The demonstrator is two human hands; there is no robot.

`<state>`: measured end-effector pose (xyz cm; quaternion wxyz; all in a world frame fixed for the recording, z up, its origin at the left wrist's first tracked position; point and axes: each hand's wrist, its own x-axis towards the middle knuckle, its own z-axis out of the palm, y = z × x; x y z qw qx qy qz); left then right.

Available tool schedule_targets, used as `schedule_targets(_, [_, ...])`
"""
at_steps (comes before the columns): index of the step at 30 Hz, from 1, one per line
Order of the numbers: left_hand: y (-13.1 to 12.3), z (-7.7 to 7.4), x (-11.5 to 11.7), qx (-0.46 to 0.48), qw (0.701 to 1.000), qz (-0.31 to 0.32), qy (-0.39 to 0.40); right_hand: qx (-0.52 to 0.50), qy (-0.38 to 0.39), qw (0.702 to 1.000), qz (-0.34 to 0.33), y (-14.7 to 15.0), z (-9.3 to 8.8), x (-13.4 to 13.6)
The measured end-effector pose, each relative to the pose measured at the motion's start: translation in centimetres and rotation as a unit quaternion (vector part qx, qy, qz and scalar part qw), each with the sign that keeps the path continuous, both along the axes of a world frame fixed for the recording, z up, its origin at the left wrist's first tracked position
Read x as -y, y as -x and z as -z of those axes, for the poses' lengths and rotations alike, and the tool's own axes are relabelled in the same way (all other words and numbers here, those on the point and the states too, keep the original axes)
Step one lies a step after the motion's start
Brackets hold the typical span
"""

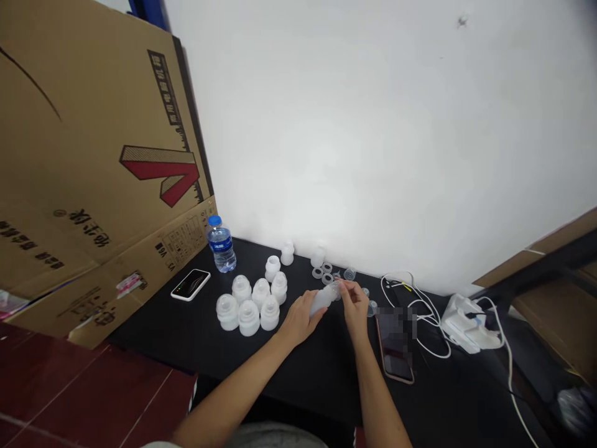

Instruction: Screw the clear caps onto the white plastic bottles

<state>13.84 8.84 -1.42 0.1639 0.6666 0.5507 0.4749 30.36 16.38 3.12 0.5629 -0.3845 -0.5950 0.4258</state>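
My left hand is wrapped round a translucent white bottle, tilted with its top toward the right. At that top, the fingers of my right hand pinch a small clear piece, partly hidden by the fingertips. Left of my hands stands a group of several capped white bottles. Behind them are an open-topped white bottle and another white bottle. Beyond my hands, near the wall, one more bottle stands beside several white rings and small clear caps.
On the black table are a water bottle, a white phone at the left and a dark phone at the right. White cables and a white adapter lie further right. A large cardboard box stands left.
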Motion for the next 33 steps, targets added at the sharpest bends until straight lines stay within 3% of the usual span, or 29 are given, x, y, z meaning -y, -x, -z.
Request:
schedule_targets(4, [0.0, 1.0, -0.3, 0.003, 1.000, 0.014, 0.007, 0.007, -0.086, 0.996, -0.036, 2.4, 0.5, 1.7])
schedule_targets(8, [0.3, 1.2, -0.8, 0.023, 0.999, -0.036, 0.032, 0.100, -0.203, 0.970, -0.089, 4.6, 0.4, 3.7])
schedule_targets(10, [0.4, 1.1, -0.9, 0.032, 0.996, -0.061, 0.047, 0.145, -0.227, 0.959, -0.091, 4.9, 0.5, 4.0])
schedule_targets(15, [0.4, 0.9, -0.6, 0.093, 0.993, -0.050, 0.044, 0.208, -0.145, 0.964, -0.074, 4.0, 1.9, 2.9])
schedule_targets(20, [0.5, 0.6, -0.4, 0.090, 0.995, -0.027, 0.035, 0.204, -0.078, 0.972, -0.091, 3.6, 3.0, 2.3])
schedule_targets(27, [0.7, 1.3, -0.6, 0.069, 0.997, -0.021, 0.022, 0.238, -0.117, 0.958, -0.107, 3.6, 1.9, 3.1])
schedule_targets(33, [0.9, 2.7, -0.7, 0.035, 0.997, -0.069, -0.030, 0.293, -0.171, 0.935, -0.104, 4.0, 2.0, 3.4])
